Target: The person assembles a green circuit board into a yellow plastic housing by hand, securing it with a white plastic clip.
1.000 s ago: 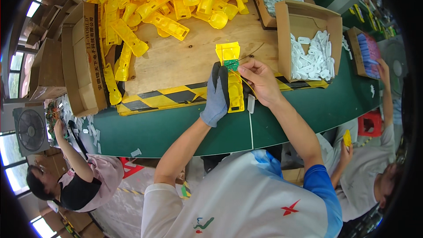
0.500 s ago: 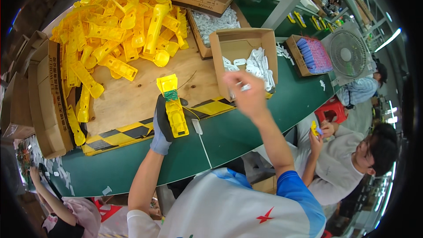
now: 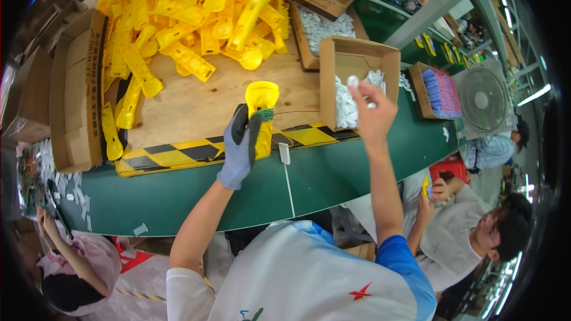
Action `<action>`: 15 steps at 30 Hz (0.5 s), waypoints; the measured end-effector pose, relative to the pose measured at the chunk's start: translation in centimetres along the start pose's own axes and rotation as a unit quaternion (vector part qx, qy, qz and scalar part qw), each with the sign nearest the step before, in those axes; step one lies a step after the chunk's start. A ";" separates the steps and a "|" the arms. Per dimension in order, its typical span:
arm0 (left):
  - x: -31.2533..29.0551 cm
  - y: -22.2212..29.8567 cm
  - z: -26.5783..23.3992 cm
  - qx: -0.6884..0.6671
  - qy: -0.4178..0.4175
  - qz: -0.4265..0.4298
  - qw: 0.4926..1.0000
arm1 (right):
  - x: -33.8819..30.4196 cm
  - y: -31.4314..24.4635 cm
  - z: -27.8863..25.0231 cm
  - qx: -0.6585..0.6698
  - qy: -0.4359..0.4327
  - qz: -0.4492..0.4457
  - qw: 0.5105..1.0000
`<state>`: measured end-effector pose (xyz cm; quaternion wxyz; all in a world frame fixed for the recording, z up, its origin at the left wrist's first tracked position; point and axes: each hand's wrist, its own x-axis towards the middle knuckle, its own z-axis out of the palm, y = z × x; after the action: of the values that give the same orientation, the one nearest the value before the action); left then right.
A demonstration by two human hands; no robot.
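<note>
My left hand (image 3: 237, 153), in a grey glove with dark fingers, is closed around a yellow plastic casing (image 3: 262, 94). Its rounded scoop-like end points away from me, and green wire (image 3: 265, 115) is wound about its middle. Over a cardboard box (image 3: 328, 92) of white plastic parts (image 3: 345, 107), my bare right hand (image 3: 377, 116) pinches a small white plastic piece (image 3: 353, 81). Its exact shape is too small to make out. Another white bit shows near the curled fingers.
A large heap of yellow casings (image 3: 202, 18) covers the far left of the wooden board (image 3: 196, 98). An open carton (image 3: 74, 95) stands left. To the right are a box of purple-blue pieces (image 3: 440, 92) and a fan (image 3: 483, 98). A co-worker (image 3: 458, 238) sits at right.
My right hand has closed on a small white piece at the box. My left hand has turned the yellow casing, whose scoop end now faces up more. The whole view has shifted.
</note>
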<state>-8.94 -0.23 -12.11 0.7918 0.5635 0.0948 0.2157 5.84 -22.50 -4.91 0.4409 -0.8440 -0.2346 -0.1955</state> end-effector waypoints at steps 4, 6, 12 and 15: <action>-0.4 1.2 0.2 0.053 -0.002 0.075 0.996 | -4.6 -5.7 6.8 0.213 -0.063 0.062 0.973; -0.2 0.9 0.3 0.008 0.009 0.043 0.999 | -5.0 -6.2 9.6 0.311 -0.084 0.121 0.939; 0.8 0.4 -0.5 -0.008 0.061 0.005 0.998 | -5.1 -7.5 11.0 0.341 -0.155 0.180 0.910; 0.6 1.2 -0.2 -0.007 0.076 -0.005 0.997 | -5.4 -8.0 10.8 0.343 -0.150 0.184 0.909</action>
<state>-8.73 0.55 -11.02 0.7876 0.5393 0.1555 0.2544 -1.78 -10.73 -8.38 0.6907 -0.6885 -0.1914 0.1106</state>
